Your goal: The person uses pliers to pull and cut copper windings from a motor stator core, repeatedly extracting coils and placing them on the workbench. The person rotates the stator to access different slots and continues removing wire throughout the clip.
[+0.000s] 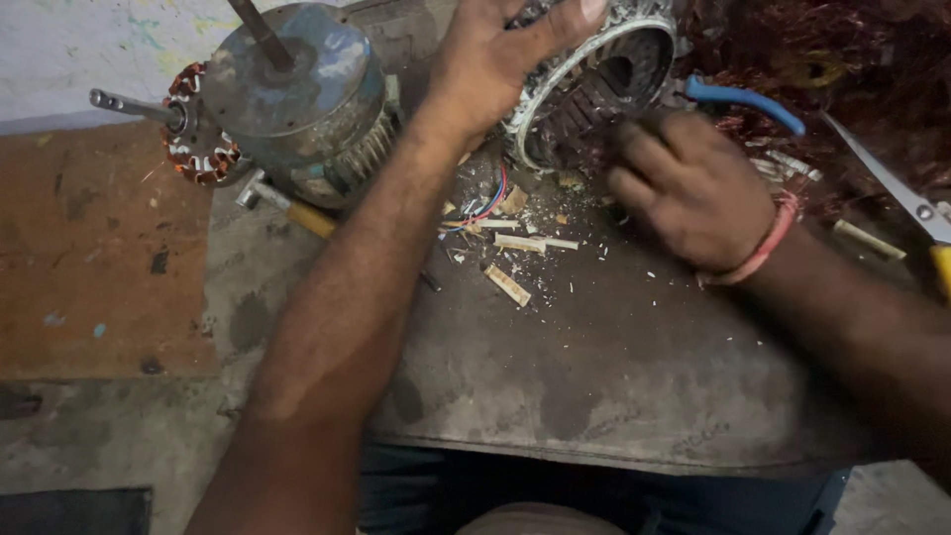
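My left hand (492, 61) grips the top rim of a round metal motor stator (594, 84) that stands tilted on a grey work slab (594, 386). My right hand (688, 188) is closed around a tool with blue handles (743, 99); its working end is hidden at the stator's lower edge. A pink band circles my right wrist. Wood slivers (520, 243) and thin red and blue wires (485, 210) lie scattered just below the stator.
A blue-grey motor housing (297, 89) with a shaft sits at the back left, beside a small copper-wound stator (198, 129) and a yellow-handled hammer (287, 208). Loose copper wire (842, 59) is heaped at the back right. Scissors (901, 198) lie at the right edge.
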